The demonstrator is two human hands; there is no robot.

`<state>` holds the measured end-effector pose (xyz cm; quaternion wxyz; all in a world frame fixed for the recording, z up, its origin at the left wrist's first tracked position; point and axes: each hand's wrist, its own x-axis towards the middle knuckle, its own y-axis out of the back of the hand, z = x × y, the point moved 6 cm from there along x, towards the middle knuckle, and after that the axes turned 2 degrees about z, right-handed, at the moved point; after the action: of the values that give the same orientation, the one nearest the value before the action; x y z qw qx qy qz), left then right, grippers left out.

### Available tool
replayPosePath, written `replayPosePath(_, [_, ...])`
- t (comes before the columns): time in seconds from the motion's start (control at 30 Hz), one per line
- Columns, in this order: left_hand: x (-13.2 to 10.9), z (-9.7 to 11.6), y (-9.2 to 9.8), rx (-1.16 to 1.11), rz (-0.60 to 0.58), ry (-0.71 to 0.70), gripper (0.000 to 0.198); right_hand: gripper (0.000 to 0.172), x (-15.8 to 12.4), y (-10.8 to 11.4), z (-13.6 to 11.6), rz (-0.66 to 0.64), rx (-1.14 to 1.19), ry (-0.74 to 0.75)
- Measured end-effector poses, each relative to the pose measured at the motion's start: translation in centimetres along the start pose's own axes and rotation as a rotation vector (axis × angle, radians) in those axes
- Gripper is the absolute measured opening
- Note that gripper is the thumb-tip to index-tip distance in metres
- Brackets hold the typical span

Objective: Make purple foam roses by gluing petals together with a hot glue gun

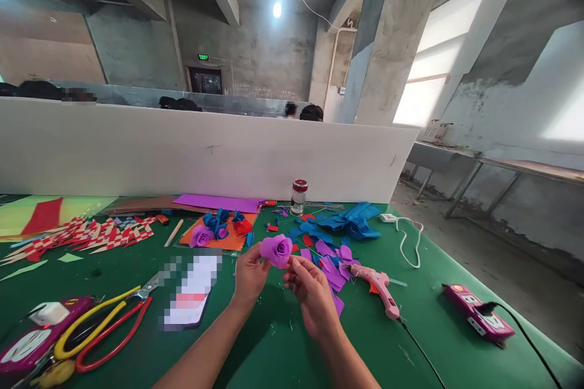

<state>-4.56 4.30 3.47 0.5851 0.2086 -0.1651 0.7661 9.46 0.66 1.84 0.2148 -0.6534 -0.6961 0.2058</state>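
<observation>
Between my two hands is a purple paper rose point(276, 250), held up above the green table. My left hand point(250, 276) pinches the rose at its left side. The fingers of my right hand point(311, 292) are closed on the lower right edge of its petals. Behind and right of the rose lie loose purple paper petals point(332, 273) and crumpled blue paper point(351, 222). A pink glue gun point(376, 282) rests on the table to the right of my right hand.
Scissors point(109, 328) and a phone point(194, 289) lie at left. Finished-looking flowers point(212, 228) sit on an orange sheet. A red-lidded jar point(298, 196) stands near the white partition point(196, 152). Purple power strips point(479, 313) lie at both sides; a white cable point(404, 237) lies at right.
</observation>
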Motion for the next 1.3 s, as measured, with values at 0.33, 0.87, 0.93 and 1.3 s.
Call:
replayPosePath(0.33, [-1.2,1.1,-2.1,0.008,-0.087,0.044,0.02,0.033,-1.2,1.0,-1.9,0.083,-0.081,-0.044])
replayPosePath(0.87, [-2.9,-0.7,-3.8,-0.433,-0.059,0.523,0.022,0.031,-1.5,4.1,-2.3,0.14,-0.246,0.147])
replayPosePath(0.93, [-3.5,-0.8,-4.1,-0.574,-0.069,0.662,0.025,0.026,-1.3,4.1,-2.1,0.121,-0.378,0.226])
replayPosePath(1.3, [-4.8,-0.2,-3.8,-0.685,-0.16,0.792,0.022,0.026,-1.8,3.5,-0.8,0.067,-0.572,0.202])
